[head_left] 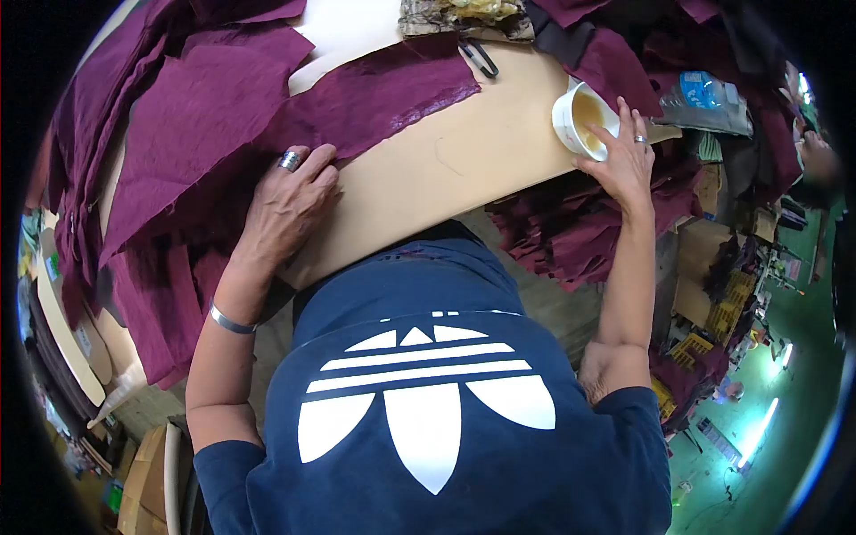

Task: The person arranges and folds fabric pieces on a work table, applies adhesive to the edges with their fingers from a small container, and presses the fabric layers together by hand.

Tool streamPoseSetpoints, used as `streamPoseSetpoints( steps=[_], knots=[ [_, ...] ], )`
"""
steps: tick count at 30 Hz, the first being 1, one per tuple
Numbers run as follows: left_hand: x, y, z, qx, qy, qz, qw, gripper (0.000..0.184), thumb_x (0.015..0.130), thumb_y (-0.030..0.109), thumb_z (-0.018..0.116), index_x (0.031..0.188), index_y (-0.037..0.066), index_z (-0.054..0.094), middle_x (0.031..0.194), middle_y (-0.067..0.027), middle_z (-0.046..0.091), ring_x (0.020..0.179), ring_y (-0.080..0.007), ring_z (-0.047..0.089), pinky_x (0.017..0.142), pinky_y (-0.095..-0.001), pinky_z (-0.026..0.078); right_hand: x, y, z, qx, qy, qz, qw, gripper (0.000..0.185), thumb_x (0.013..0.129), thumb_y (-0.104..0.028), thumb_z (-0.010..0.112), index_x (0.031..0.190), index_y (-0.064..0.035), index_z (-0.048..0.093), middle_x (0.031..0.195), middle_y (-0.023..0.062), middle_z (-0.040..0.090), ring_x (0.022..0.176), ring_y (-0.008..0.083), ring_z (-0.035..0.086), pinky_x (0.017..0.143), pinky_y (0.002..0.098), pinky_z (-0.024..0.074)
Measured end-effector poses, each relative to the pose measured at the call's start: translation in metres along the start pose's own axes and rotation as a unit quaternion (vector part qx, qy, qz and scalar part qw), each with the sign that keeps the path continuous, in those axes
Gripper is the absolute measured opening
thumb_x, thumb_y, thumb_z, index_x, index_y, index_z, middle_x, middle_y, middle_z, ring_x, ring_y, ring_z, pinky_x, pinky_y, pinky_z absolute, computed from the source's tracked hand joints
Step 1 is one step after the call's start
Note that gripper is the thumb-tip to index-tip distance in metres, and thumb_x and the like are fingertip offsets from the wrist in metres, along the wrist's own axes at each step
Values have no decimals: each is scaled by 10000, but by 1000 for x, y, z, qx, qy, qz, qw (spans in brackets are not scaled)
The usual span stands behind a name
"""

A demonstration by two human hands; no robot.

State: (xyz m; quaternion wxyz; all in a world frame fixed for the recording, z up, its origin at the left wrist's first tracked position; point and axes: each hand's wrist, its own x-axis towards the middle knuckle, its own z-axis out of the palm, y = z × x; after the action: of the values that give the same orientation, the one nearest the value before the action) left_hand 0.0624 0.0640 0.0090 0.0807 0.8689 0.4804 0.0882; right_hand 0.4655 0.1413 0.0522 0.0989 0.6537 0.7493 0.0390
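Observation:
Maroon fabric (pixel 196 116) lies across the left and middle of the tan table (pixel 428 169), with a shiny wet-looking strip along its lower right edge. My left hand (pixel 294 201) rests on the fabric's lower edge, its fingers curled and pressed together; what they may grip is hidden. At the table's right edge is a white bowl (pixel 563 120) holding a yellowish-brown liquid. My right hand (pixel 621 156) is at the bowl's right side, fingers spread around the rim, with the fingertips over the opening.
Black snips (pixel 480 59) lie behind the fabric, near a crumpled yellowish item (pixel 468 11). A plastic bottle (pixel 700 92) lies at the right. Stacked maroon pieces (pixel 571 236) sit below the table edge. Part of another person's hand (pixel 813 147) shows at far right.

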Motion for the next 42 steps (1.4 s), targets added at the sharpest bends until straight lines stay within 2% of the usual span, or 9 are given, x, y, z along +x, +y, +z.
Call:
streamPoseSetpoints(
  steps=[4, 8, 15, 17, 20, 25, 32, 36, 42],
  knots=[
    [-2, 1, 0, 2, 1, -4, 1000, 175, 754, 152, 634, 855, 39, 548, 1133, -80, 526, 996, -272, 520, 828, -351, 468, 6, 4, 1, 18, -27, -11, 999, 528, 544, -361, 780, 1022, -187, 641, 1463, 115, 229, 1338, 323, 235, 1006, 513, 295],
    [-5, 1, 1, 9, 27, 2, 1000, 171, 764, 135, 621, 890, 44, 549, 1128, -67, 528, 987, -272, 527, 816, -350, 476, -4, 13, -13, 109, 52, -16, 993, 521, 541, -295, 780, 965, -117, 533, 1446, 130, 271, 1332, 345, 244, 987, 528, 294],
    [-6, 2, 3, 22, 51, 4, 998, 212, 768, 74, 519, 979, 89, 531, 1093, -50, 511, 960, -238, 533, 783, -330, 480, -33, -35, -42, -9, 25, -65, 998, 340, 586, -221, 738, 865, -99, 585, 1401, 105, 343, 1308, 302, 286, 991, 495, 286],
    [-7, -1, 5, 7, 30, -5, 1000, 225, 778, 69, 509, 998, 94, 544, 1128, -58, 522, 1000, -258, 534, 799, -352, 489, -27, -66, -35, 76, 83, -124, 986, 233, 617, -153, 669, 845, -124, 636, 1253, 80, 478, 1217, 276, 389, 964, 468, 312],
    [-7, -3, 8, 15, 42, -1, 999, 237, 771, 68, 513, 1004, 91, 541, 1121, -58, 520, 977, -258, 539, 798, -349, 493, -23, -136, -18, 245, 57, -171, 953, 418, 670, -27, 549, 1045, -184, 643, 1023, 43, 540, 983, 265, 479, 862, 406, 373],
    [-7, -6, 7, -13, 43, 15, 999, 245, 769, 61, 508, 1011, 81, 538, 1111, -66, 524, 970, -257, 539, 795, -343, 495, -11, -191, 20, 420, -10, -156, 894, 507, 700, -1, 476, 1139, -209, 619, 960, 41, 525, 922, 250, 474, 841, 392, 358],
    [-6, -6, 5, -10, 39, 7, 999, 264, 764, 57, 505, 1027, 72, 529, 1096, -78, 532, 956, -264, 545, 779, -330, 499, -16, -213, 18, 59, 126, -164, 977, 476, 747, -89, 522, 1214, -6, 486, 927, 72, 525, 891, 207, 519, 771, 393, 337],
    [-6, -7, 7, -19, 46, -13, 999, 266, 759, 56, 507, 1023, 75, 528, 1103, -78, 533, 938, -262, 550, 756, -333, 504, -29, -229, 8, 44, 124, -241, 961, 394, 789, -117, 502, 1168, -9, 514, 884, 53, 532, 867, 177, 532, 763, 396, 347],
    [-8, -6, 4, 43, 23, 6, 999, 141, 748, 67, 517, 890, 72, 526, 1142, -72, 525, 924, -239, 554, 729, -312, 508, -5, -199, 9, -36, 141, -214, 966, 436, 802, -130, 511, 1233, -67, 486, 941, 39, 517, 928, 182, 538, 833, 446, 340]
  ],
)
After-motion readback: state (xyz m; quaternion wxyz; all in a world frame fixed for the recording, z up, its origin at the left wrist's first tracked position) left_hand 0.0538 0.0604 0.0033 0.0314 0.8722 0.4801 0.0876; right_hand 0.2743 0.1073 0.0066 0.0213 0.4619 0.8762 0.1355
